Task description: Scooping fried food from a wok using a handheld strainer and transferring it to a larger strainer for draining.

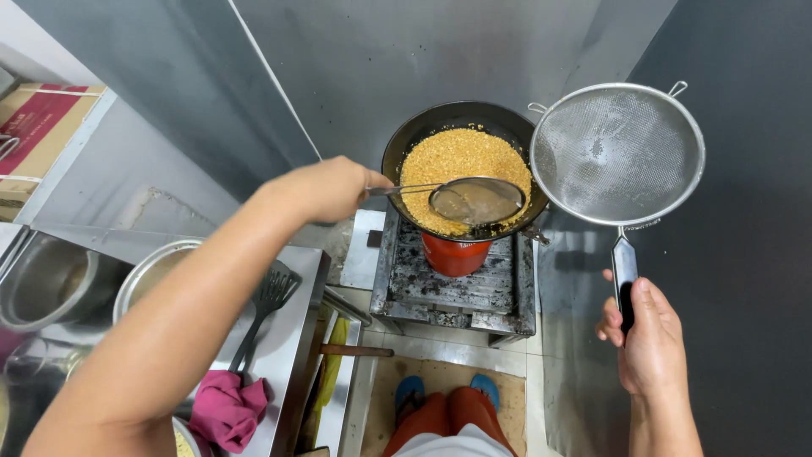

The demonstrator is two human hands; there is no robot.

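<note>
My left hand (326, 188) grips the handle of a metal ladle (475, 200) whose bowl hovers over a black wok (419, 134) full of golden fried crumbs (452, 156). The wok sits on a red burner (455, 254) atop a grimy metal stove stand (461, 288). My right hand (647, 338) holds the black handle of a large round wire-mesh strainer (617, 152), raised upright to the right of the wok and empty.
A steel counter (283, 338) at left carries a slotted spatula (266, 305), a pink cloth (227, 408), a steel pot (148, 271) and a metal basin (46, 283). Grey metal walls (355, 59) surround the stove. My feet in blue sandals (448, 391) stand on brown matting.
</note>
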